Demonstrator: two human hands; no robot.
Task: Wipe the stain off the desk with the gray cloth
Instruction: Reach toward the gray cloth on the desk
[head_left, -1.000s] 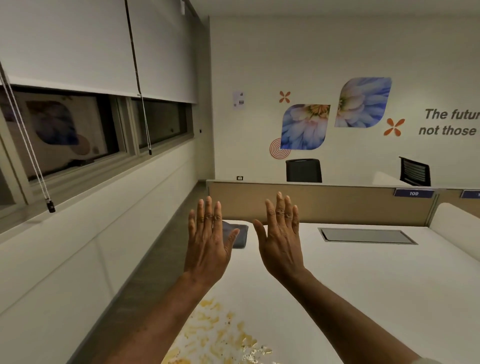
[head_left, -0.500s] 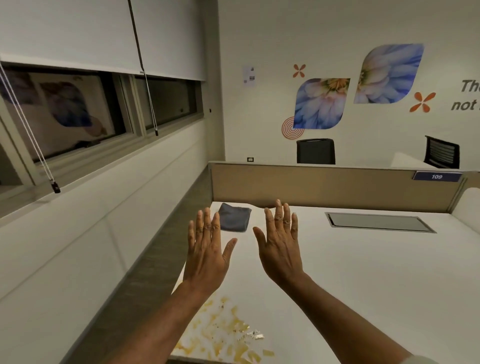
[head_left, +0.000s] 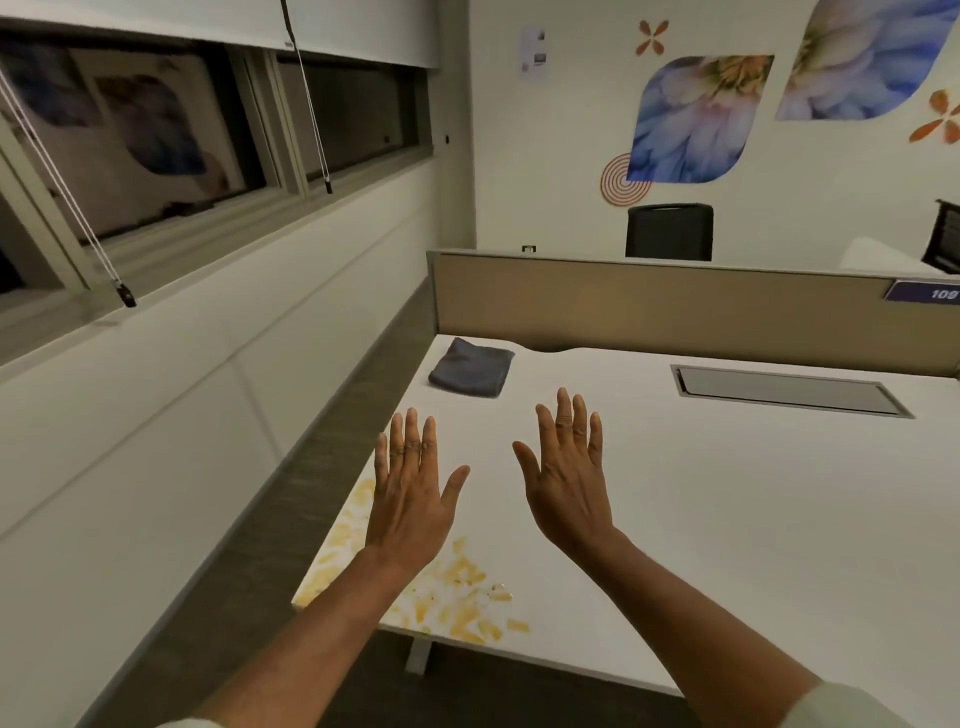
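A folded gray cloth (head_left: 471, 367) lies at the far left corner of the white desk (head_left: 753, 499). A yellow-orange smeared stain (head_left: 457, 592) covers the desk's near left corner. My left hand (head_left: 410, 493) hovers flat above the stain, fingers spread, holding nothing. My right hand (head_left: 566, 478) is raised beside it over the desk, also spread and empty. Both hands are well short of the cloth.
A tan partition panel (head_left: 649, 306) closes the desk's far edge, with a number plate (head_left: 930, 293) at the right. A recessed cable hatch (head_left: 789, 389) sits in the desk at the back right. A floor aisle (head_left: 291, 509) and a window wall run along the left. A black chair (head_left: 669, 231) stands behind the partition.
The view has tilted down, so the desk, the stain and the cloth show more fully. Both hands stay spread and empty and have come lower over the desk.
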